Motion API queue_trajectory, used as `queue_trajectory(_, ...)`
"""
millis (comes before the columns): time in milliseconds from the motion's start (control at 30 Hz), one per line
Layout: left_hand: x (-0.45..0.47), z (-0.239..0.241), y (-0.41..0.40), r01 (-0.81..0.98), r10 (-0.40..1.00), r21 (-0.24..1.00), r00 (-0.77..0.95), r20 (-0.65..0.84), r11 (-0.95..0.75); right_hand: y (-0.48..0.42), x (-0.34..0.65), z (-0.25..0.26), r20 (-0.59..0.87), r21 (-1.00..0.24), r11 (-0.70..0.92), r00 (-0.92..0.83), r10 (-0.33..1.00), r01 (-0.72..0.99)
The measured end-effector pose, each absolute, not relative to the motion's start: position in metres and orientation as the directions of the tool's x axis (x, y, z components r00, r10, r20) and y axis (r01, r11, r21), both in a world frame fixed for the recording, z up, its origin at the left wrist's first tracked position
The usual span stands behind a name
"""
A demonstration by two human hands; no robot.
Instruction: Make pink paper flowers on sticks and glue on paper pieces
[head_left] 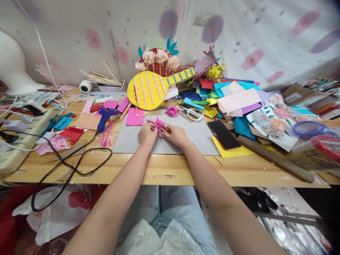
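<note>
Head view: your left hand [147,134], fingers narrow, pinched on the left side of 1 pink paper flower [160,123]; your right hand [175,135], fingers likewise narrow, closed on 1 thin tan stick [166,131] at the flower's lower right; whether the right fingers also grip the petals, you cannot tell. Location of the flower: between your 2 hands, above the grey cutting mat [124,141], which lies at the near part of the wooden surface [170,167]. Beyond your hands on the mat: 1 darker pink flower [172,111], and just to its right 1 pair of white-handled scissors [196,114]. At the mat's upper left: 1 pink paper square [134,118]. To the left of the mat: 1 blue glue gun [105,117], its black cord [61,162] looped toward you, with pink paper strips [106,136] near it. To the right: 1 dark phone [224,135], resting partly on 1 yellow sheet [225,152]; beside it, 1 long wooden rod [275,158], set aslant. At the back: 1 yellow paper lute [147,90], tilted, standing in front of 1 red instrument trimmed with pale flowers [161,56]; farther right, a heap of coloured sheets [240,101].
</note>
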State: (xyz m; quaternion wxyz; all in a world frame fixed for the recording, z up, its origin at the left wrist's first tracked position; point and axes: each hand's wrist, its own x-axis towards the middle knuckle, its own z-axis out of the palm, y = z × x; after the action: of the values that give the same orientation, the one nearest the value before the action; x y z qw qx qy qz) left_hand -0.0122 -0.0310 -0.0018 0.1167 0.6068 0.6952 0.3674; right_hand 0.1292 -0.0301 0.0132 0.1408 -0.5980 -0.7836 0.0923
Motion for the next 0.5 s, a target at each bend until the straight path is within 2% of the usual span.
queue_trajectory(100,-0.0133,-0.0024,-0.0308,0.755,0.926,0.655,-0.252,0.282,0.006,-0.0302,0.1295,0.0130,0.137,-0.377,0.298,-0.265,0.954,0.877)
queue_trajectory(333,-0.0158,-0.0040,-0.0293,0.758,0.922,0.651,-0.268,0.279,0.023,-0.0272,0.1281,0.0078,0.170,-0.385,0.290,-0.241,0.955,0.876)
queue_trajectory(500,-0.0183,-0.0023,-0.0285,0.741,0.907,0.671,-0.304,0.292,0.032,-0.0272,0.1299,0.0087,0.187,-0.438,0.307,-0.249,0.950,0.845)
